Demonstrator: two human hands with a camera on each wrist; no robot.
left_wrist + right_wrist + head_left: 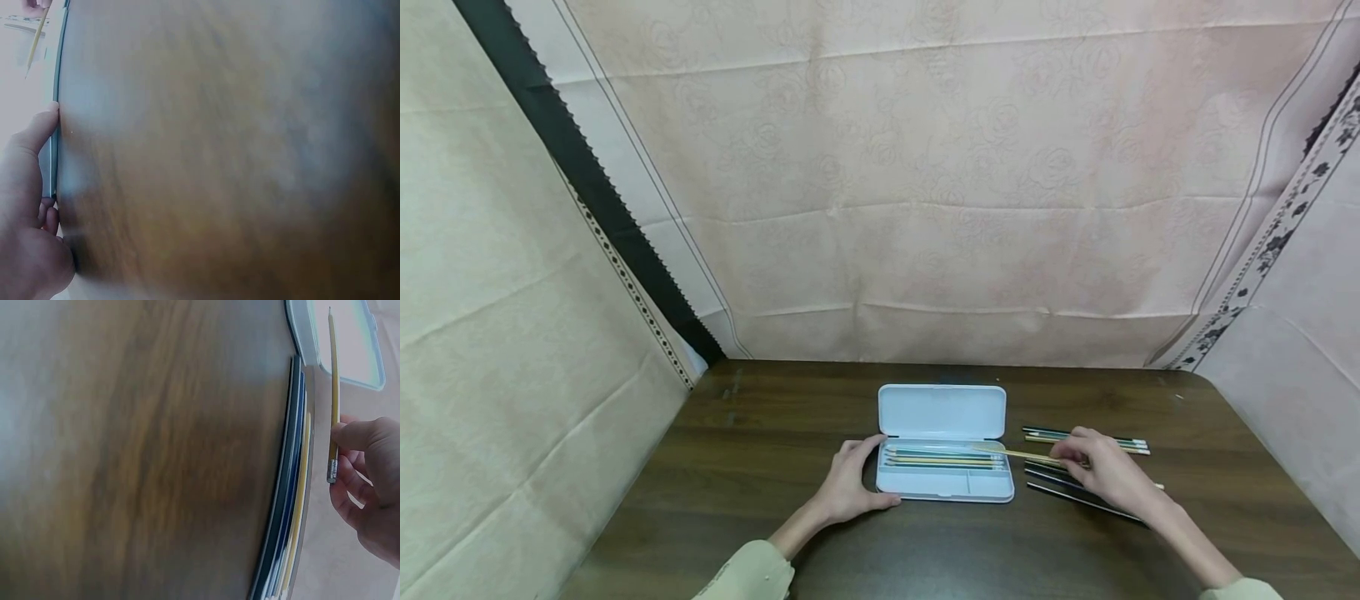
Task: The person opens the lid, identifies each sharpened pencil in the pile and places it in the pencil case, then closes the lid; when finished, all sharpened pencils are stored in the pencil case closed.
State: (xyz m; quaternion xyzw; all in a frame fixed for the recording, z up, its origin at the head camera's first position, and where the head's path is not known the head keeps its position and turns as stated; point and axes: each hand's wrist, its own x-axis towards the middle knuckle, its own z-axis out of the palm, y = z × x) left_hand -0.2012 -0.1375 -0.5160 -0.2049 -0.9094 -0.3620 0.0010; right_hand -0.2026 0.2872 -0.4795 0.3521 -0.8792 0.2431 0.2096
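A light blue pencil case [921,482] lies open on the table, its lid [942,411] tipped back on the far side. Several yellow and green pencils [943,460] lie side by side in its long compartment. At the case's left end, my left hand [850,483] holds it, thumb at the front edge and fingers round the back corner. My right hand [1105,471] pinches a yellow pencil [334,381] near its eraser end. The sharpened tip points left, over the right part of the case.
Right of the case, beneath and around my right hand, several dark pencils [1075,497] lie on the brown wooden table [805,408]. A small group of green and yellow pencils [1037,433] lies farther back. Patterned cloth [925,208] hangs behind the table and along both sides.
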